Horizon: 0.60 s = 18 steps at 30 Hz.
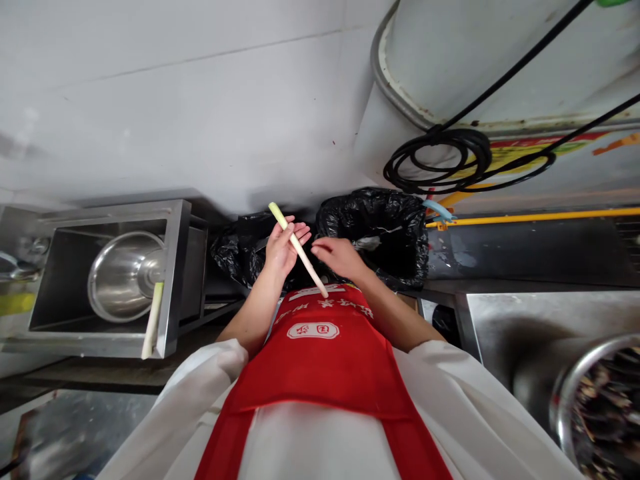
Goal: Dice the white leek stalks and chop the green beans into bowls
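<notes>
A pale leek stalk [301, 254], green at its upper end, lies slanted across the palm of my left hand [283, 248]. My left thumb presses on it, while the fingers stretch out beneath. Just right of the stalk is my right hand [341, 257], its fingers loosely bent and nothing visible in them. Its fingertips are close to the stalk; whether they touch it I cannot tell. Below both hands the stalk's white end reaches over my red apron [320, 367]. A second leek stalk [153, 321] rests on the sink's right rim.
Two bins with black liners [373, 200] stand below my hands against the white wall [225, 120]. At left, a steel sink [175, 280] holds a metal bowl [125, 277]. A coiled black cable [437, 160] hangs at upper right. A pot [565, 393] with dark contents is at lower right.
</notes>
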### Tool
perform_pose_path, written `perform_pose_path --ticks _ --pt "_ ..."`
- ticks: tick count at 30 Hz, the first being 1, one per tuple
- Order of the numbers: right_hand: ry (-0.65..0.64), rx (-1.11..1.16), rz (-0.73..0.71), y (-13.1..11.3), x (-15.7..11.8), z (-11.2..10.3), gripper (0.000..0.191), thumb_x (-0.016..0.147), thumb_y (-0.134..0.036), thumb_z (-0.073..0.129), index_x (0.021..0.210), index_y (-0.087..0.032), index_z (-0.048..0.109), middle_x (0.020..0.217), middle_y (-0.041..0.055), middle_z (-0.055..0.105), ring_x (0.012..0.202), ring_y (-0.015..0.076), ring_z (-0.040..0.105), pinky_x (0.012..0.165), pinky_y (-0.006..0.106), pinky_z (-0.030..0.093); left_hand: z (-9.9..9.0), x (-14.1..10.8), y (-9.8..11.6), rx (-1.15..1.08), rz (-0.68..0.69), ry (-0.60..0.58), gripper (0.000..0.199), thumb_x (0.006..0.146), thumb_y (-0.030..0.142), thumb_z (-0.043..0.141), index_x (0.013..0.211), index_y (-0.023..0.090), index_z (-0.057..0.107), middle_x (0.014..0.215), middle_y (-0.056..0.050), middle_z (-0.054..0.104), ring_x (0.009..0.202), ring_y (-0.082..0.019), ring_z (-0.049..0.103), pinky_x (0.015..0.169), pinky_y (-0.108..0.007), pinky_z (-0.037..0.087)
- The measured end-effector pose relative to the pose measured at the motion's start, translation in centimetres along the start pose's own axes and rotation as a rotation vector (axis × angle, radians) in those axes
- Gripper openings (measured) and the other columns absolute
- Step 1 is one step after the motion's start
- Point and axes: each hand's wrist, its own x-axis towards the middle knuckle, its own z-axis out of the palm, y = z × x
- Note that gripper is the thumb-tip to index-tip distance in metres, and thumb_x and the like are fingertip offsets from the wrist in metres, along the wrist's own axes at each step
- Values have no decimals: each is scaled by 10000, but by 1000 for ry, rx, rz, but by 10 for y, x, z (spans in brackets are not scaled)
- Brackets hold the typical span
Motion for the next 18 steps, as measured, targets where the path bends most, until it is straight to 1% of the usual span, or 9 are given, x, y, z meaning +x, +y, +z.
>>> perform_pose_path --ticks 1,2,5,7,10,12,14,16,18 --pt "-109 -175 -53 -6 -1 6 258 943 -410 587 880 -187 700 859 64 757 759 181 682 676 267 458 4 0 -2 21 -18 -1 301 794 258 792 1038 208 623 882 -45 733 879 -207 726 915 -405 556" --pt "-177 -325 -86 -11 -2 12 262 958 -403 577 895 -182 703 894 79 760 783 195 685 675 272 438 7 -1 -4 41 -33 2 310 786 248 798 1038 206 622 878 -45 732 872 -208 727 896 -400 563" --pt "-221 -576 -94 -12 -5 24 328 1021 -396 464 990 -165 695 934 107 761 756 214 682 630 284 385 13 -4 -6 86 -83 7 302 793 246 795 1037 206 622 869 -40 728 851 -201 728 856 -381 582" --pt "-202 -606 -109 -6 -7 29 371 1046 -371 384 1006 -159 686 908 106 757 723 210 668 622 287 365 14 -5 -6 80 -125 -4 278 815 258 778 1040 203 625 862 -42 727 834 -196 727 836 -373 593" --pt "-128 -492 -120 1 -7 25 393 1046 -337 344 918 -155 667 810 85 724 668 184 625 629 283 360 14 -4 -4 21 -165 -13 224 869 280 725 1055 192 635 868 -55 729 827 -196 729 851 -383 602" --pt "-67 -334 -100 0 -4 10 406 1040 -357 348 832 -163 638 726 56 678 633 160 584 623 273 364 8 0 2 -30 -154 8 172 910 280 673 1052 187 645 894 -62 734 847 -192 730 888 -385 596" --pt "-32 -119 -66 -3 -1 -18 426 1031 -418 377 764 -177 605 634 12 607 585 133 535 595 252 369 -6 4 14 -74 -99 58 126 947 275 617 1029 188 657 915 -57 736 870 -177 727 927 -369 581" --pt "-37 121 -20 -3 -2 -54 425 1006 -485 445 756 -181 604 571 -27 541 528 109 487 549 229 369 -30 6 29 -115 -19 133 144 986 271 549 997 189 666 917 -46 738 887 -152 722 957 -337 563" --pt "-93 310 36 6 -5 -86 388 965 -511 538 809 -173 645 551 -42 531 491 99 468 514 217 373 -63 3 45 -172 63 236 243 1030 278 456 962 178 668 906 -38 739 886 -122 717 960 -291 550"
